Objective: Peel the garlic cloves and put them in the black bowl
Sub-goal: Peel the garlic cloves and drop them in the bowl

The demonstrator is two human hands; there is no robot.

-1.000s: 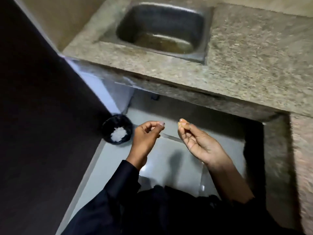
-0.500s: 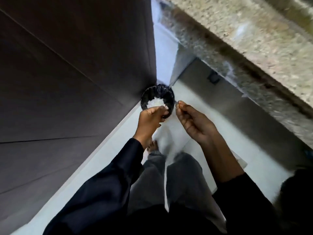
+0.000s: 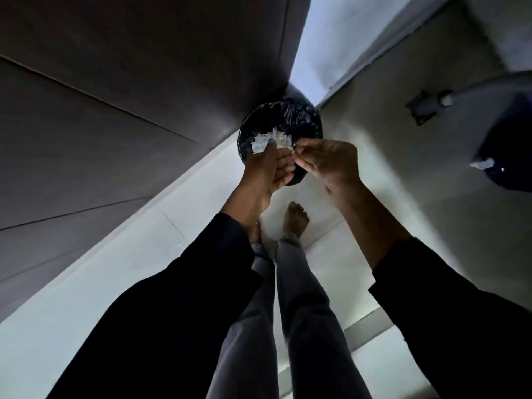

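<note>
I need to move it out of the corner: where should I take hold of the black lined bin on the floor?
Grip the bin by its right rim, from the open floor side: the dark wall blocks its left, and both hands hover over the near rim.

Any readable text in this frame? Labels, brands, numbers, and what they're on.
None. No lettering shows on the black bin, the white peels in it, the dark wall panels, the floor or the blue object at right. The wall fitting is too blurred to tell.
</note>
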